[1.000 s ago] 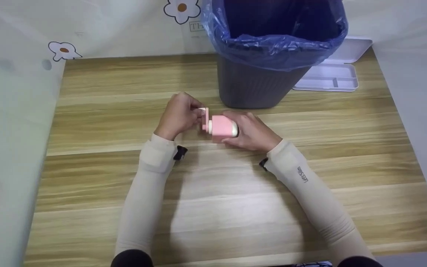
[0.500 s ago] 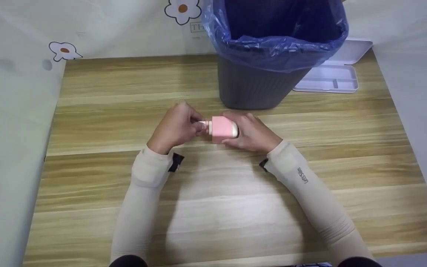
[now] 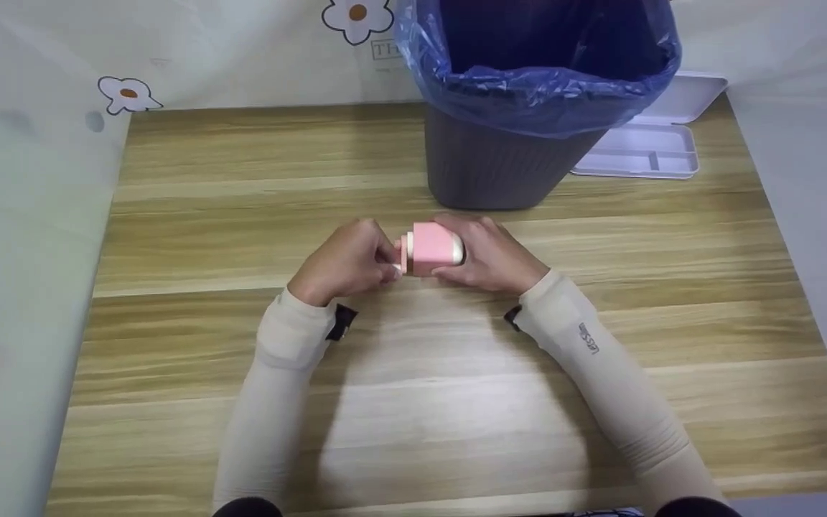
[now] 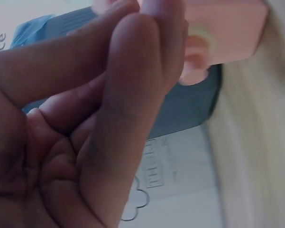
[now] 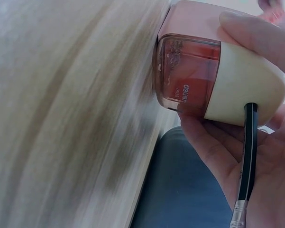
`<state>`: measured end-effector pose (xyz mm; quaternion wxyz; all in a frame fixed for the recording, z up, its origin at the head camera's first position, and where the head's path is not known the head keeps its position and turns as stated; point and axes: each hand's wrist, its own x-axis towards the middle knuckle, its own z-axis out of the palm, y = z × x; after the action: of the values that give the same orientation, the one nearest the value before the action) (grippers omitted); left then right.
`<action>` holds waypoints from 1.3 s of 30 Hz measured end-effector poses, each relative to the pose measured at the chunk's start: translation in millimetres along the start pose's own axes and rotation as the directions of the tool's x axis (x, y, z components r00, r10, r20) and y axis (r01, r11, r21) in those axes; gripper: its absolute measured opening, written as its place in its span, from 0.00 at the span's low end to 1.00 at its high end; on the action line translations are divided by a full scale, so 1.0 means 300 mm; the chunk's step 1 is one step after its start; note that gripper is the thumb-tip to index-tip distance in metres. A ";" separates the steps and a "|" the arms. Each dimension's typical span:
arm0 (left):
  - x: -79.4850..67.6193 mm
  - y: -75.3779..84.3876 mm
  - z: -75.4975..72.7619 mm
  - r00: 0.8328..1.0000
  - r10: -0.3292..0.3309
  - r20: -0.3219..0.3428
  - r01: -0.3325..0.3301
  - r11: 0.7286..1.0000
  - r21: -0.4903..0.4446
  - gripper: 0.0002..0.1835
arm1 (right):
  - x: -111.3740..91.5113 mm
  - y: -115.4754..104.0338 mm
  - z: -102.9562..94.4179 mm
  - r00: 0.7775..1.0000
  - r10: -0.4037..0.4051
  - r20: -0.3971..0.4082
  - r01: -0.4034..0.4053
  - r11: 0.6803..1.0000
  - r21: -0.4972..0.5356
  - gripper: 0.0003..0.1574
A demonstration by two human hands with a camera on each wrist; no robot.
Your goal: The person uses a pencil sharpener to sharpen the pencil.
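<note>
In front of the bin (image 3: 489,169), right grip (image 3: 496,255) clamps sharpener (image 3: 433,245), left grip (image 3: 349,260) pinches crank (image 3: 404,251); sharpening apparently in hand, steady turning required.

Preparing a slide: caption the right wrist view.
A right hand grips a sharpener, a dark pencil in its cream end.

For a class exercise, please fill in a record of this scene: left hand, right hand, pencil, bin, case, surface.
Left hand: pinches the small pink crank handle
Right hand: holds the boxy pink-and-cream plastic sharpener
Pencil: slim dark pencil, one end in the sharpener's cream side
Bin: dark grey plastic bin with blue plastic liner
Case: pale lilac compartmented case, open, partly hidden by the bin
Surface: wood-grain tabletop
</note>
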<state>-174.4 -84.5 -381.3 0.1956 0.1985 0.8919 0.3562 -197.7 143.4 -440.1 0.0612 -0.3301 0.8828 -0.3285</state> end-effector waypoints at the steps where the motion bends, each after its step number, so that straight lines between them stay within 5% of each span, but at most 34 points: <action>1: 0.002 -0.007 0.009 1.000 0.009 0.010 -0.009 1.000 0.018 0.04 | 0.000 0.000 -0.001 1.000 -0.006 -0.004 0.006 1.000 -0.004 0.36; 8: 0.032 -0.066 0.076 1.000 0.015 -0.007 -0.015 0.999 0.031 0.06 | 0.002 -0.002 -0.002 0.999 -0.031 -0.015 0.030 0.999 -0.022 0.36; 18: 0.090 -0.137 0.115 0.993 -0.111 -0.029 0.106 0.984 -0.146 0.06 | 0.000 -0.005 0.001 1.000 -0.008 -0.014 0.008 1.000 -0.016 0.34; 24: 0.124 -0.153 0.102 0.983 -0.182 0.000 0.174 0.942 -0.288 0.03 | 0.003 -0.010 0.004 1.000 0.005 -0.026 -0.005 1.000 -0.025 0.33; 39: 0.176 -0.135 0.050 0.972 -0.137 -0.190 0.118 0.987 -0.108 0.06 | -0.001 -0.005 0.000 1.000 -0.002 -0.016 0.001 1.000 -0.028 0.36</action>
<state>-220.4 -77.1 -431.1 0.1382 0.0950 0.8997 0.4031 -196.9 142.9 -439.2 0.0492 -0.3288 0.8876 -0.3186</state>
